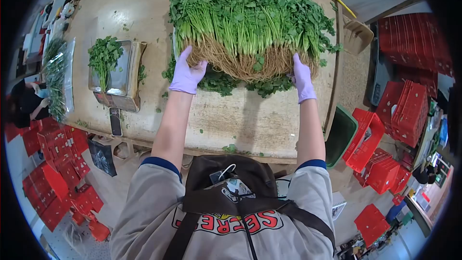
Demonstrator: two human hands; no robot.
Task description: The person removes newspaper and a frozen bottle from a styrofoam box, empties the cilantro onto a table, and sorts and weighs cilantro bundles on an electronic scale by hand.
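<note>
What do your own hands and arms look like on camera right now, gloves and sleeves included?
The left hand and right hand each wear a plain pale purple glove ending around the wrist. The forearms are uncovered, with no watch or bracelet visible. The short, loose sleeves are light grey, edged with a dark blue band.

Partly readable; red lettering on the chest of a gray shirt
Seems to read "SECRE" in part; runs beneath dark straps that hide some letters; elsewhere, looks too small or blurred to read, as on the red crates
</note>
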